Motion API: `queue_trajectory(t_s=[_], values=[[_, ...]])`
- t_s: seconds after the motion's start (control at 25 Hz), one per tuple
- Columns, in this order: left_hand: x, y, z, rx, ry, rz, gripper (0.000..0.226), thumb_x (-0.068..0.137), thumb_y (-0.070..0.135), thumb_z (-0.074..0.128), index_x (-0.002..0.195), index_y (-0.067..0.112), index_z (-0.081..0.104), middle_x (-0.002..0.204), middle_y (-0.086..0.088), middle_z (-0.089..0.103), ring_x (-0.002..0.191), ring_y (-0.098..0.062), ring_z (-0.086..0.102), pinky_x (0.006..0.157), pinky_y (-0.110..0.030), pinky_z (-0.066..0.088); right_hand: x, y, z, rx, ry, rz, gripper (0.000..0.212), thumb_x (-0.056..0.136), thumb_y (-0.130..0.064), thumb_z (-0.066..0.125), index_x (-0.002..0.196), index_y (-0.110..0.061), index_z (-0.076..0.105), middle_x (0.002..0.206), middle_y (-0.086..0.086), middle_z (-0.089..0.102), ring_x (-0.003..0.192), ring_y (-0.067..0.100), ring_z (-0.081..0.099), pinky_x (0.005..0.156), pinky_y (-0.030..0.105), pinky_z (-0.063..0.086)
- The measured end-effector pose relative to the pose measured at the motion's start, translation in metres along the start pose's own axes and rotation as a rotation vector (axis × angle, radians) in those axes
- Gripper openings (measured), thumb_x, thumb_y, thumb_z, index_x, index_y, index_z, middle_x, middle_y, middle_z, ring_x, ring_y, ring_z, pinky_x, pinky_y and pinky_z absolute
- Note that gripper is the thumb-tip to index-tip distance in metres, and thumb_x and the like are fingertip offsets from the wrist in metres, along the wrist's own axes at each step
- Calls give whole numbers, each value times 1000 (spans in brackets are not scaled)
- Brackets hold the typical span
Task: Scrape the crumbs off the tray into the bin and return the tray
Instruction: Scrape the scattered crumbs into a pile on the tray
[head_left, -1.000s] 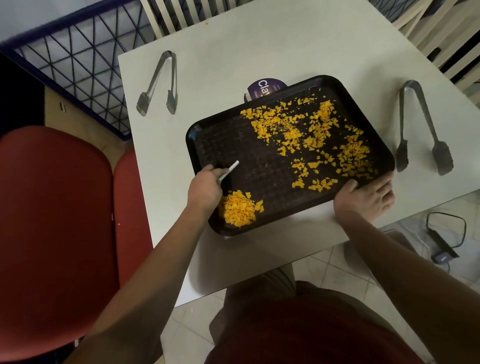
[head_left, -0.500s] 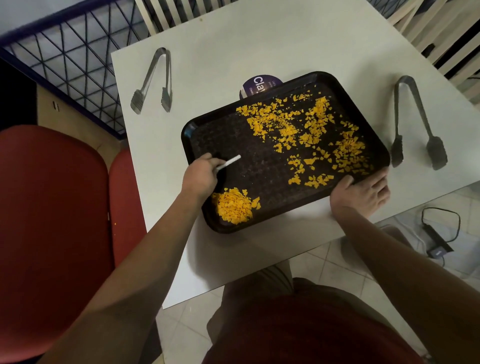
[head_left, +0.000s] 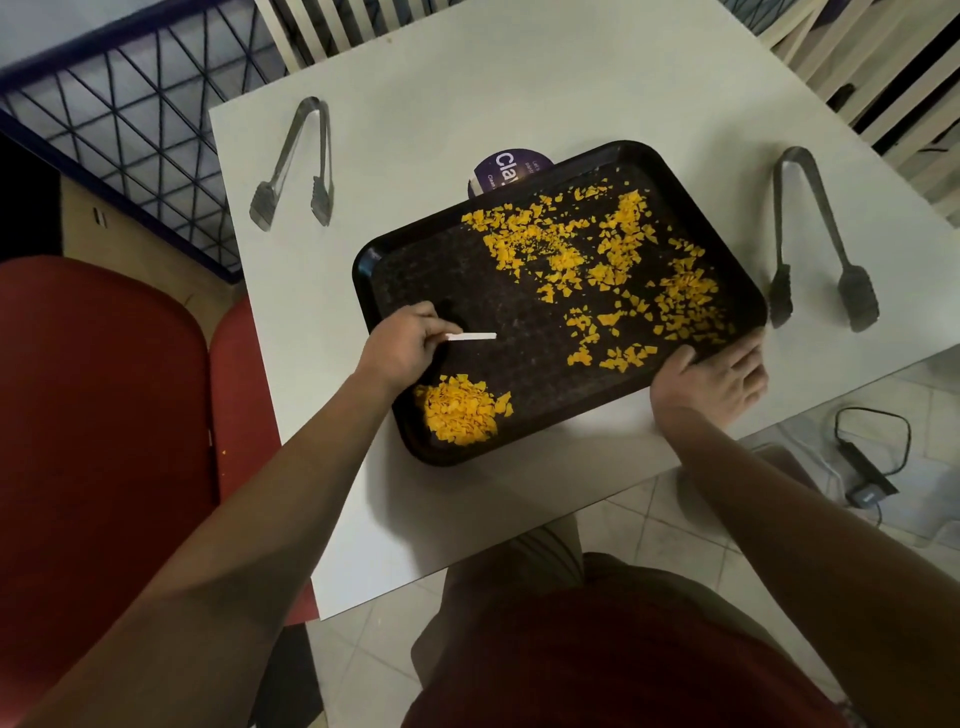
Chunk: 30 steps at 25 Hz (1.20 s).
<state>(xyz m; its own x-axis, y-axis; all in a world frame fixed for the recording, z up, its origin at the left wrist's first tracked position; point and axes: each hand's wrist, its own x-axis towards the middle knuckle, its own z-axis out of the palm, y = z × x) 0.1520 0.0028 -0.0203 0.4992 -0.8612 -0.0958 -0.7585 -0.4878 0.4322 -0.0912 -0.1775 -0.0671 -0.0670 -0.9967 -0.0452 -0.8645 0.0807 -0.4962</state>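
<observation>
Head view. My left hand (head_left: 402, 349) pinches a thin white scraper (head_left: 471, 336) between thumb and fingers, its blade pointing right over the bare dark middle of the tray (head_left: 519, 322). I can't tell whether the blade touches the tray floor or sits just above it. My right hand (head_left: 714, 375) lies at the tray's near right corner, fingers fairly straight and pressed along the rim, thumb on the near edge; it braces the tray and grasps nothing.

The black tray sits skewed on the white table (head_left: 467, 104), its near left corner close to the table's near edge. A gathered pile of crumbs (head_left: 460, 409) sits in that corner, just below my left hand. The scattered crumbs (head_left: 613, 260) cover the far and right half. The tray's far rim overlaps a purple round label (head_left: 506, 169). One pair of tongs (head_left: 293, 163) lies to the far left, well apart; another pair of tongs (head_left: 821, 244) lies just beside the tray's right rim. Red chairs (head_left: 104, 415) stand on the left. No bin in view.

Step in hand, I judge: reaching for another sweep; most crumbs not yet gathered.

Risks:
- A fast sweep could flick light flakes over the low rim onto the table or floor.
- The pinch is narrow, so the scraper may twist under pressure.
- My flat right hand only braces; a hard stroke could slide the tray toward the table edge.
- Tipping toward the pile corner could spill it.
</observation>
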Motion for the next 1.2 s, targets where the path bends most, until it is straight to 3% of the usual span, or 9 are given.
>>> queue_trajectory(t_s=[0.36,0.52,0.6,0.76,0.84,0.92,1.04,1.2], values=[[-18,-6,-3,-15,-175,114,25,84,-3,60,101,9,73,88,-8,58,89,-26,56,77,-22,38,-2,-1,-1,22,11,5,81,76,-34,29,149,-3,11,150,18,28,136,33,25,115,42,11],[-15,-5,2,34,79,-78,23,90,8,56,105,15,72,93,-6,59,92,-24,55,73,-30,46,-1,-1,0,19,21,6,82,75,-34,29,149,-3,12,149,19,29,135,33,25,115,42,11],[-12,-1,4,74,123,-175,23,92,12,53,106,16,71,96,-6,58,94,-25,54,74,-34,48,-1,-1,0,19,20,2,82,75,-33,29,149,-3,12,149,19,28,135,33,26,115,41,12],[-15,1,3,53,-90,5,25,90,7,54,107,17,70,95,-7,57,93,-25,55,75,-32,46,-1,-1,0,17,29,-4,82,75,-33,29,149,-3,12,149,19,29,135,33,26,115,42,13],[-13,0,0,24,37,-89,27,89,6,54,110,15,68,97,-10,57,89,-29,58,74,-33,46,-1,-1,1,20,35,-1,82,75,-32,30,149,-2,13,148,19,30,134,33,27,114,41,13],[-7,-1,-4,42,216,-330,32,88,3,49,116,10,63,106,-16,55,93,-36,57,79,-39,46,-1,-1,2,12,38,-5,82,74,-32,30,149,-2,14,147,20,31,134,34,27,114,41,13],[3,3,-6,83,222,-574,37,85,-2,44,118,4,59,114,-21,52,100,-41,55,86,-42,45,0,0,2,7,34,-6,82,75,-32,31,148,-2,13,147,19,30,134,34,27,114,41,12],[3,12,1,27,158,-524,34,86,0,47,117,5,62,113,-20,53,101,-39,55,87,-39,45,-1,-1,1,8,43,-12,81,74,-32,32,148,-1,15,146,20,32,133,34,28,114,42,14]])
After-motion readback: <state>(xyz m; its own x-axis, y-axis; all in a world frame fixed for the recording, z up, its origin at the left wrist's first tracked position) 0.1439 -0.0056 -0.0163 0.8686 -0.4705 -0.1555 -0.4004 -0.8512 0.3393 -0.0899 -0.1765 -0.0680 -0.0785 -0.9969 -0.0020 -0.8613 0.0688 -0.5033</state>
